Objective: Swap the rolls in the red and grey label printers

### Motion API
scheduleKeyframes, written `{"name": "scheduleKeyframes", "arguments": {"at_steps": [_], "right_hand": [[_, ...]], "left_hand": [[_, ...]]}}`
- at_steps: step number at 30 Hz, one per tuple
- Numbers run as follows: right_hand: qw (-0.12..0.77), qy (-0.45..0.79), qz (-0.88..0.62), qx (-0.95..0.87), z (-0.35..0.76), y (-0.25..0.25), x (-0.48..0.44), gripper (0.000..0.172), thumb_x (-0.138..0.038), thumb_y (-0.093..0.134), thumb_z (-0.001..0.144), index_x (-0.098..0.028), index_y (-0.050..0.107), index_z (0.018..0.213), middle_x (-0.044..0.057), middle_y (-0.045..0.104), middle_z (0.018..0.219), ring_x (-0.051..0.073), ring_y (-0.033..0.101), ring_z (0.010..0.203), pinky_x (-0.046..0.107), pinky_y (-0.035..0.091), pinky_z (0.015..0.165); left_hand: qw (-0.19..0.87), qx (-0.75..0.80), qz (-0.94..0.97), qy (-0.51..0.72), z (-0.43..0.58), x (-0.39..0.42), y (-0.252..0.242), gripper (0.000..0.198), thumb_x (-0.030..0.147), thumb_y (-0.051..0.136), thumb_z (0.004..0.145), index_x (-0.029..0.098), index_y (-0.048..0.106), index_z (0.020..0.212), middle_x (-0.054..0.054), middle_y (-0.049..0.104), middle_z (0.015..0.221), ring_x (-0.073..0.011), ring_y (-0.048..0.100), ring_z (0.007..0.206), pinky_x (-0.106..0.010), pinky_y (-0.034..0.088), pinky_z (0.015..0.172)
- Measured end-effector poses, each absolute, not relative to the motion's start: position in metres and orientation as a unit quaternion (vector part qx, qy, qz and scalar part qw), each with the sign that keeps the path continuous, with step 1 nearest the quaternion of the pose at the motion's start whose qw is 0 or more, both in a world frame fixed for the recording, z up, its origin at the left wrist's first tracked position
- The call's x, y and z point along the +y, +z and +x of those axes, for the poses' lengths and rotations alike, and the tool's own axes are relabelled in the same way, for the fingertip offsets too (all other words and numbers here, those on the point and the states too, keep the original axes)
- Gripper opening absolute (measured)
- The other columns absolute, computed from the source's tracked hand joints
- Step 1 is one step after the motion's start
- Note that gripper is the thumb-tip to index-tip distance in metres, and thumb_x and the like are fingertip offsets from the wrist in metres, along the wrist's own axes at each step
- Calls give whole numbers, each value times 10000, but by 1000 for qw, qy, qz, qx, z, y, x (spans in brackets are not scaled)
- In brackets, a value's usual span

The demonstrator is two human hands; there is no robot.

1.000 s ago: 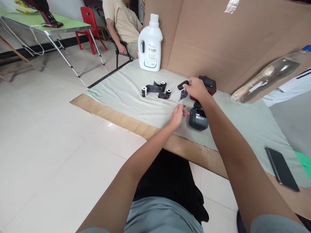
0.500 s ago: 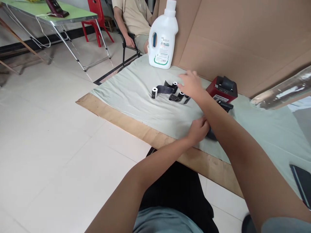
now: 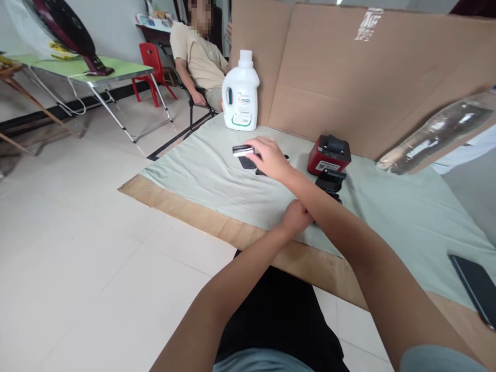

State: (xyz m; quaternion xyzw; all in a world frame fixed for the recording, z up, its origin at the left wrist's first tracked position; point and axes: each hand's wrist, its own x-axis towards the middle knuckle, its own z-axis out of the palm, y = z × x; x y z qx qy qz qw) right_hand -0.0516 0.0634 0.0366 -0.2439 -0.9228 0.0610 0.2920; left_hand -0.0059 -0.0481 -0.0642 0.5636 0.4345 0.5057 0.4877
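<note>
— From the head camera, where's the right hand (image 3: pixel 269 157)?

— Out over the cloth (image 3: pixel 201 170), arm crossing the body. Its fingers are closed on a roll (image 3: pixel 242 151); the roll's white end pokes out to the left of the fingertips, just above the cloth. A dark strip (image 3: pixel 246 163) hangs under the hand.

— And the left hand (image 3: pixel 296 217)?

— Nearer the table's front edge, tucked under the right forearm. It's curled into a fist on the cloth. I can't tell whether anything is inside it.

— What's near them?

— A black device (image 3: pixel 329 182) just beyond the right forearm, partly hidden, and a red printer (image 3: pixel 329 154) right behind it. A white jug (image 3: pixel 240 90) stands at the back, against the cardboard (image 3: pixel 349 77).

— Anything further off?

— A phone (image 3: pixel 475 289) lies on the right end of the cloth, well apart from both hands. A clear bottle (image 3: pixel 434 132) leans in from the right. A person (image 3: pixel 197 57) sits in a chair behind the table, near a green table (image 3: pixel 77 70).
</note>
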Motion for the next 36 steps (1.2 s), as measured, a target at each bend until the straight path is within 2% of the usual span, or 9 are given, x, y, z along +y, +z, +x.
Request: {"name": "scheduleKeyframes", "arguments": {"at_steps": [4,6,9,13,16,20,24,30,36], "right_hand": [[512,254,-354,-740,44,34,34,371,-583,518,1044,-289,699,1178,47,718,1063,232,664,924,368,534,830],[588,338,-367,-636,95,21,22,421,-699,609,961,-291,694,1024,6,645,860,175,612,734,319,529,701],[651,407,-361,-530,153,-1,11,510,-759,759,815,-263,642,833,-29,573,748,122,529,615,269,502,594],[619,394,-401,-549,185,-24,11,540,-759,804,756,-238,670,801,-22,604,734,147,554,664,292,494,622],[567,329,-442,-613,184,-35,14,539,-761,729,818,-235,723,935,-3,656,779,183,576,702,337,501,677],[516,258,-455,-678,181,-46,10,453,-650,609,953,-227,712,1078,46,741,954,235,647,845,400,526,814],[467,222,-476,-711,183,-54,7,360,-540,532,1016,-246,698,1140,77,760,1052,284,668,952,461,524,900],[453,158,-511,-713,189,-60,13,341,-497,499,1020,-264,689,1180,115,756,1200,346,656,1097,564,476,1035],[431,159,-513,-725,196,-63,15,334,-461,479,1014,-253,653,1208,120,740,1231,339,662,1152,562,459,1078]], "left_hand": [[403,455,618,498,-9,-52,-61,210,261,538,944,207,587,747,3,613,681,-168,578,704,-297,423,699],[390,467,613,504,-11,-54,-59,219,263,532,959,207,548,747,33,541,649,-133,502,653,-276,368,671],[413,468,590,512,-11,-56,-58,136,244,572,944,205,558,815,59,500,636,-114,470,632,-254,349,654],[482,428,521,560,-9,-43,-53,157,297,489,1024,205,564,920,52,526,665,-104,465,601,-232,362,614],[512,399,511,564,-6,-20,-45,265,394,442,1078,197,602,1002,31,574,718,-99,470,587,-232,376,591],[520,372,542,545,-4,7,-47,355,497,686,977,199,669,1168,36,573,724,-107,524,642,-226,411,609],[530,379,532,540,-1,16,-63,447,395,817,868,166,711,1238,73,499,623,-91,459,584,-227,385,590],[500,424,542,526,2,12,-74,353,268,747,862,130,779,1186,40,625,669,-101,523,624,-238,445,641],[463,423,587,512,1,8,-72,414,193,708,872,116,717,1279,29,654,743,-98,520,650,-242,448,682]]}}
